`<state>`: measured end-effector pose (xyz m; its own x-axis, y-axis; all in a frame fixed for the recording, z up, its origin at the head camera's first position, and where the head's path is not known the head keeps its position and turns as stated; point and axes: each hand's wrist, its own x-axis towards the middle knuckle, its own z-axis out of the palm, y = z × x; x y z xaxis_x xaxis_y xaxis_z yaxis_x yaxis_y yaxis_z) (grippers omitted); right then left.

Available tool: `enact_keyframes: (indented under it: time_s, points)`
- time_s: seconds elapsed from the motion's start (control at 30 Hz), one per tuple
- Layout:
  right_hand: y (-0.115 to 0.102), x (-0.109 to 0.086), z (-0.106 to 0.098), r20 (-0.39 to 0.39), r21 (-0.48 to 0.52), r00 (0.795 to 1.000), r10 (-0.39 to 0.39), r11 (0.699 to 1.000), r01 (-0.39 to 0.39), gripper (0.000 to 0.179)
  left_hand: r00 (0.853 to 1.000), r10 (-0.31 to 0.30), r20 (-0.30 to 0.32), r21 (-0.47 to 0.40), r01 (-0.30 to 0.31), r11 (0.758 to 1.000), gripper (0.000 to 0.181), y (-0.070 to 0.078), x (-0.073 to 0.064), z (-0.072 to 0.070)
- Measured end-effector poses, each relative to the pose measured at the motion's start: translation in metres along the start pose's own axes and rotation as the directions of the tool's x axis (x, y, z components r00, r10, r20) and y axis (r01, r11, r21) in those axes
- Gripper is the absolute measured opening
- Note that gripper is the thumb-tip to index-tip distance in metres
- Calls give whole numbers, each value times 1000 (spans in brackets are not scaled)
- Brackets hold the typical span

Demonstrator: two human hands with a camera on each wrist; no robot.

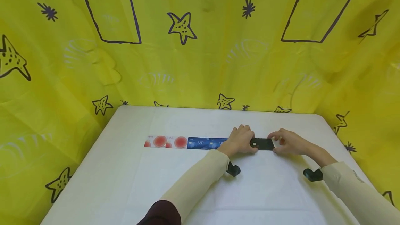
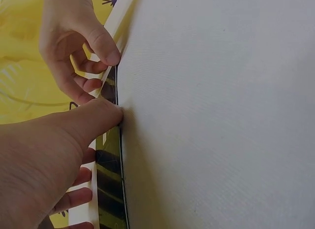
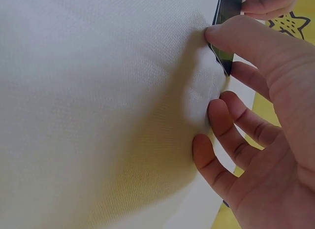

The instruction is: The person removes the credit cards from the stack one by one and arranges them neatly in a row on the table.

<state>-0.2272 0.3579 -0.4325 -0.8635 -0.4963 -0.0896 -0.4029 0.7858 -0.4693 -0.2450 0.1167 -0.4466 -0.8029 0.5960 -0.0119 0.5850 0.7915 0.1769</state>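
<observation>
A black card (image 1: 264, 144) with a small chip lies at the right end of a row of cards on the white table. My right hand (image 1: 287, 141) pinches its right end, thumb on the near edge and a finger on the far edge. My left hand (image 1: 240, 141) arches over the row, its thumb (image 2: 106, 113) at the near edge and fingers along the far edge. Dark glossy card surface (image 2: 109, 189) shows beneath the left hand in the left wrist view. A blue VIP card (image 1: 217, 142) is partly covered by the left hand.
Left of it in the row lie another blue VIP card (image 1: 198, 143) and two white cards with red fruit, one of them a fruit card (image 1: 176, 142). A yellow patterned curtain (image 1: 200, 61) surrounds the back and sides of the white table (image 1: 103, 183).
</observation>
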Motion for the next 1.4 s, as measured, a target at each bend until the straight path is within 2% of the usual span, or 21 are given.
enact_keyframes:
  time_s: [0.57,0.83,1.23,1.4]
  points:
    - [1,-2,1,5,11,1000,0,1000,0,47,1000,0,-4,-5,0,1000,41,0,1,3]
    - [-2,-2,-1,16,13,1000,12,1000,-12,46,1000,23,-11,32,-22,999,40,0,-4,0]
    - [-4,0,-4,44,5,999,16,1000,-16,47,1000,22,-6,0,-22,1000,41,-3,2,2]
    - [-6,0,-6,69,3,997,29,1000,-30,54,1000,31,2,-19,-31,999,45,-4,1,2]
